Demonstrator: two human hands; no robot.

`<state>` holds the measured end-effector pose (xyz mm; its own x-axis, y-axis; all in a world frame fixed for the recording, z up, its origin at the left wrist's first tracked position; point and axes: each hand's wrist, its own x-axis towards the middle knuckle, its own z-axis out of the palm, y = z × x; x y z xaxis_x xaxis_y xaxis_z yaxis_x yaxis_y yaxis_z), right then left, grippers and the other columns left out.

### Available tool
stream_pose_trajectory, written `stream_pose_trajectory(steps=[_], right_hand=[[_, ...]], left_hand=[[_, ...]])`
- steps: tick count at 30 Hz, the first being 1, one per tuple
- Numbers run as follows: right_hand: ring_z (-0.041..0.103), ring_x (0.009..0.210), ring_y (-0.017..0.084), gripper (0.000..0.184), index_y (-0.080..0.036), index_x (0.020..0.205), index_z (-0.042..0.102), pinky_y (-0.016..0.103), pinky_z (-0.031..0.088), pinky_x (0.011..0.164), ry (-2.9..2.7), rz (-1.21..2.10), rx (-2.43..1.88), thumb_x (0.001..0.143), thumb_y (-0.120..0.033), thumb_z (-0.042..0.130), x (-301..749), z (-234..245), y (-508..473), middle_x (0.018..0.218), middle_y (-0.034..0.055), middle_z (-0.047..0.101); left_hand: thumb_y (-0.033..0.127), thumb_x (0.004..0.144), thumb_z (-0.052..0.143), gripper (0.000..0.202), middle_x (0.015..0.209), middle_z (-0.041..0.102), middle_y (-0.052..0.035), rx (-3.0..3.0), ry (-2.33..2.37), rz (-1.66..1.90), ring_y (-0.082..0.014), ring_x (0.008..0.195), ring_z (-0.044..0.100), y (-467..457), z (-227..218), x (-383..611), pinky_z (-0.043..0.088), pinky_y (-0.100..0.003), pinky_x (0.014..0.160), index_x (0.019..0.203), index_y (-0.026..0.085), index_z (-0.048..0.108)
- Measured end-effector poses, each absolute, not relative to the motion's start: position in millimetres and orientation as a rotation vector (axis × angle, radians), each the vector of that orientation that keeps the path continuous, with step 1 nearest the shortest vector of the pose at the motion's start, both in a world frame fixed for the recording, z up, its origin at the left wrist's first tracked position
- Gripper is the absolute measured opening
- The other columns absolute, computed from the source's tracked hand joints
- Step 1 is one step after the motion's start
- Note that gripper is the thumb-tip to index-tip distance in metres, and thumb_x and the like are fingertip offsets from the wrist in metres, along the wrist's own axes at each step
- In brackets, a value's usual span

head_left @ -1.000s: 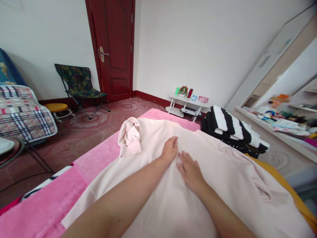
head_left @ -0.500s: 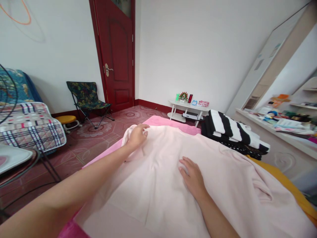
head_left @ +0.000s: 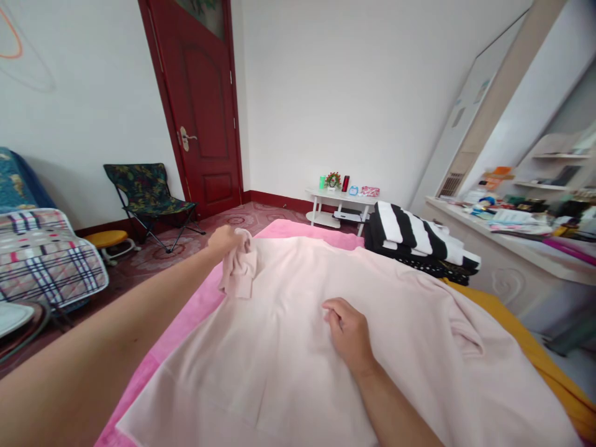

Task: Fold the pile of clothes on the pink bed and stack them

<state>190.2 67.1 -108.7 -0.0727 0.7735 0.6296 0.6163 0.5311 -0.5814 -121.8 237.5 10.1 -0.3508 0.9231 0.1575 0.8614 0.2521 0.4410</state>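
Observation:
A pale pink long-sleeved top (head_left: 288,335) lies spread out over a pink cover (head_left: 172,335), with soft creases down its middle. At its far left corner my left hand (head_left: 225,242) is closed on the bunched sleeve (head_left: 239,270), which folds inward over the body of the top. My right hand (head_left: 350,332) rests on the middle of the top, fingers curled and thumb against them, seemingly pinching the cloth; its fingertips are partly hidden. On the right side, the other sleeve (head_left: 465,335) lies folded in.
Folded black-and-white striped clothes (head_left: 419,233) are stacked at the far right, beside a yellow cloth (head_left: 507,329). Beyond stand a small white table (head_left: 342,197), a folding chair (head_left: 146,195), a yellow stool (head_left: 107,239) and a red door (head_left: 200,112). A cluttered counter (head_left: 526,248) runs along the right.
My left hand has moved outward to the left and gathered the sleeve. My right hand, flatter before, has curled its fingers. The view has shifted slightly to the right.

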Motion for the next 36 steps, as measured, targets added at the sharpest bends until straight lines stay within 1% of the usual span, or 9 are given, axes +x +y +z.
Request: stream_pose_trajectory(steps=[7, 11, 13, 20, 24, 27, 30, 32, 36], right_hand=[[0.06, 0.078, 0.014, 0.027, -0.02, 0.088, 0.062, 0.025, 0.046, 0.073, -2.016, 0.074, -0.981, 0.082, -0.003, 0.041, 185.7, -104.8, 58.1, 0.087, 0.0029, 0.064], [0.06, 0.08, 0.015, 0.029, -0.02, 0.092, 0.062, 0.026, 0.046, 0.076, -2.059, 0.064, -0.991, 0.081, -0.003, 0.042, 186.7, -104.4, 56.9, 0.089, 0.0033, 0.064], [0.061, 0.084, 0.016, 0.03, -0.02, 0.094, 0.062, 0.028, 0.047, 0.078, -2.046, 0.04, -1.002, 0.08, -0.002, 0.042, 187.2, -103.8, 56.3, 0.091, 0.0039, 0.065], [0.059, 0.097, 0.019, 0.034, -0.021, 0.11, 0.055, 0.032, 0.047, 0.084, -1.977, 0.091, -1.249, 0.082, -0.008, 0.041, 181.6, -104.1, 60.7, 0.109, 0.0059, 0.061], [0.05, 0.115, 0.021, 0.044, -0.017, 0.121, 0.051, 0.034, 0.043, 0.096, -2.003, 0.079, -1.399, 0.078, -0.007, 0.044, 176.3, -102.3, 75.2, 0.126, 0.0103, 0.051], [0.036, 0.131, 0.025, 0.063, -0.016, 0.137, 0.038, 0.037, 0.036, 0.103, -1.986, -0.01, -1.539, 0.075, -0.007, 0.048, 173.2, -97.0, 90.9, 0.143, 0.0144, 0.034], [0.042, 0.127, 0.027, 0.078, -0.017, 0.146, 0.022, 0.035, 0.041, 0.096, -1.91, -0.003, -1.751, 0.075, -0.01, 0.053, 171.7, -93.1, 108.3, 0.145, 0.0173, 0.032], [0.054, 0.114, 0.026, 0.068, -0.013, 0.141, 0.034, 0.032, 0.043, 0.09, -1.882, 0.018, -1.846, 0.076, -0.013, 0.055, 172.9, -91.3, 120.1, 0.13, 0.0186, 0.05], [0.061, 0.088, 0.023, 0.023, -0.012, 0.091, 0.07, 0.028, 0.043, 0.08, -1.887, -0.006, -1.864, 0.076, -0.014, 0.053, 184.1, -74.7, 143.7, 0.09, 0.0123, 0.067]], left_hand=[[0.017, 0.07, 0.057, 0.033, 0.106, 0.066, -0.0084, 2.603, 1.812, 0.939, -0.0276, 0.104, 0.059, 222.9, 103.7, -3.4, 0.045, -0.038, 0.09, 0.101, 0.021, 0.069], [0.02, 0.073, 0.062, 0.053, 0.133, 0.051, -0.0078, 2.981, 0.584, 0.753, -0.0207, 0.118, 0.05, 155.2, 86.1, 46.6, 0.04, -0.03, 0.099, 0.125, 0.022, 0.056], [0.024, 0.075, 0.063, 0.053, 0.138, 0.045, -0.0086, 2.965, 0.417, 0.621, -0.0217, 0.123, 0.046, 128.1, 62.4, 41.6, 0.038, -0.031, 0.102, 0.127, 0.022, 0.054], [0.03, 0.068, 0.066, 0.068, 0.137, 0.044, -0.0125, 2.736, 1.443, 0.3, -0.0296, 0.123, 0.045, 108.8, -17.5, -75.0, 0.039, -0.038, 0.1, 0.132, 0.021, 0.047], [0.035, 0.074, 0.056, 0.059, 0.117, 0.06, -0.01, 2.485, 1.783, 0.12, -0.0277, 0.103, 0.058, 95.1, -35.5, -127.3, 0.045, -0.035, 0.085, 0.13, 0.02, 0.048], [0.032, 0.07, 0.056, 0.047, 0.101, 0.066, -0.0077, 2.34, 1.861, -0.011, -0.0275, 0.093, 0.061, 79.2, -39.1, -146.3, 0.045, -0.033, 0.077, 0.115, 0.02, 0.059], [0.035, 0.067, 0.057, 0.047, 0.104, 0.066, -0.0096, 2.284, 1.839, -0.097, -0.0288, 0.096, 0.061, 66.1, -41.1, -156.1, 0.044, -0.034, 0.08, 0.111, 0.019, 0.062], [0.036, 0.067, 0.057, 0.052, 0.111, 0.065, -0.0094, 2.272, 1.743, -0.097, -0.0281, 0.099, 0.06, 59.1, -41.0, -159.6, 0.044, -0.033, 0.081, 0.116, 0.02, 0.059], [0.027, 0.067, 0.054, 0.041, 0.102, 0.067, -0.0044, 2.215, 1.609, 0.019, -0.0221, 0.09, 0.062, 47.5, -29.4, -155.8, 0.044, -0.027, 0.073, 0.108, 0.022, 0.061]])
